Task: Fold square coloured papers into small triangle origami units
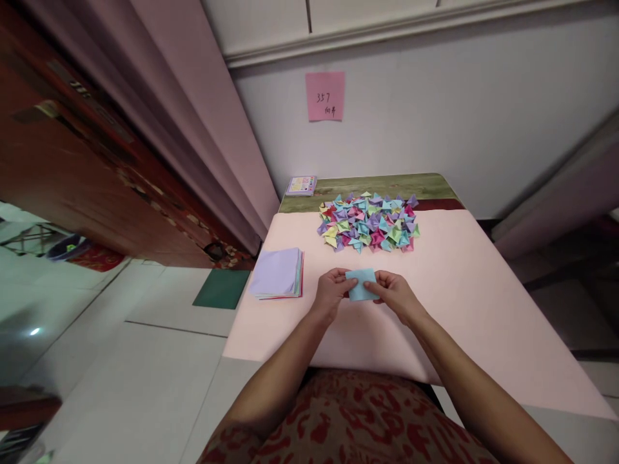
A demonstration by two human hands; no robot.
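Note:
A small light-blue square of paper (361, 278) is held up between my two hands, above the front part of the pink-covered table. My left hand (333, 289) pinches its left edge, thumb on the near face. On the other side my right hand (393, 293) grips the right edge, its thumb pressed flat near the paper's middle. My fingers behind the sheet are hidden. To the left lies a stack of coloured paper (276, 272) with a lilac sheet on top. Beyond my hands spreads a pile of folded paper pieces (370, 222) in many colours.
The table (459, 283) has a pink cover over a wood-patterned top. A small purple-edged pad (301, 185) sits at its back left corner. On the wall hangs a pink note (325, 95). A curtain (227, 129) and a reddish-brown door (120, 167) stand to the left.

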